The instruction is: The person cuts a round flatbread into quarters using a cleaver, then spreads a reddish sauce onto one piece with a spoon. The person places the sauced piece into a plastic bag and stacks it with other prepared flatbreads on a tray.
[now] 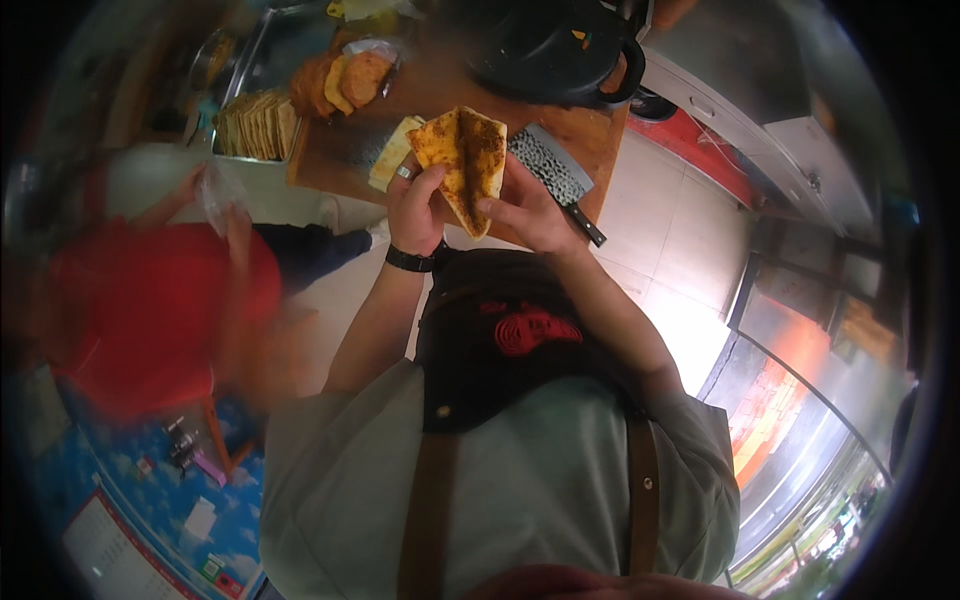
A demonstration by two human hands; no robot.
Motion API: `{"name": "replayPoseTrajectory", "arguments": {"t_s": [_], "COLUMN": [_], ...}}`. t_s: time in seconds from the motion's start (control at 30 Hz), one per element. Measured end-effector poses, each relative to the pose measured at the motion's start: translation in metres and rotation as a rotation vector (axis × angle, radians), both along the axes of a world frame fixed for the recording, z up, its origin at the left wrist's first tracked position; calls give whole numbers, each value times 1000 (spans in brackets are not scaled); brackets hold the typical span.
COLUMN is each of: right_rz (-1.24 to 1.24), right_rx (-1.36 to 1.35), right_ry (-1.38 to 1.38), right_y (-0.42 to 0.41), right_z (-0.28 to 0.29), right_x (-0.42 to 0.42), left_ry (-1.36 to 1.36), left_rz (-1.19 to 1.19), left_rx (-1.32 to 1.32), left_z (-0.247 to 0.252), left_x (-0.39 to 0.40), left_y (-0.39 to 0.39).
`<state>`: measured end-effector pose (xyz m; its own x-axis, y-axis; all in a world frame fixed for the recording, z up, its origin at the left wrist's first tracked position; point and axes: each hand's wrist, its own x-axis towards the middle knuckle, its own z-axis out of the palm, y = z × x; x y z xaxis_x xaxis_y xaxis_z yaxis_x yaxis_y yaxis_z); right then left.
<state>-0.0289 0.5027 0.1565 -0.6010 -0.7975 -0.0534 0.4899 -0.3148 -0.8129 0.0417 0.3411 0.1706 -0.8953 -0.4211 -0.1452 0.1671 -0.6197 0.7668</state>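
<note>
Between my two hands a flatbread [487,161] is spread open along a crease, its inside coated with dark red-brown sauce or spice. My left hand [415,206], with a ring and a black wristband, grips its left side, thumb on the inner face. On the other side my right hand [536,206] pinches the lower right edge, thumb also inside. Beneath and left of it, pale flatbread pieces [391,157] lie on the wooden board [330,161]. A cleaver [551,165] with a hammered blade rests just right of my right hand, its black handle [586,225] past the board's edge.
Stacked flatbreads [255,126] fill a metal tray [279,159] at left. Browned breads or patties [361,79] sit at the board's back. A large black lidded pan [555,52] stands behind. At left, a person in a red shirt [165,315] handles a clear plastic bag [221,196].
</note>
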Motion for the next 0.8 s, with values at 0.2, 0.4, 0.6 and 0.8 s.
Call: {"name": "replayPoseTrajectory", "arguments": {"t_s": [0.2, 0.4, 0.6, 0.8], "right_rz": [39, -48, -197, -218], "right_rx": [-60, -251, 136, 1], "right_ry": [-268, -619, 7, -153], "right_y": [59, 69, 64, 49], "right_z": [-1, -16, -29, -2], "right_x": [2, 0, -1, -4], "left_ry": [28, 92, 21, -7], "left_rz": [75, 50, -91, -285], "left_rx": [125, 206, 315, 62], "left_z": [4, -6, -39, -36], "left_x": [7, 12, 11, -14], "left_y": [51, 49, 26, 33]}}
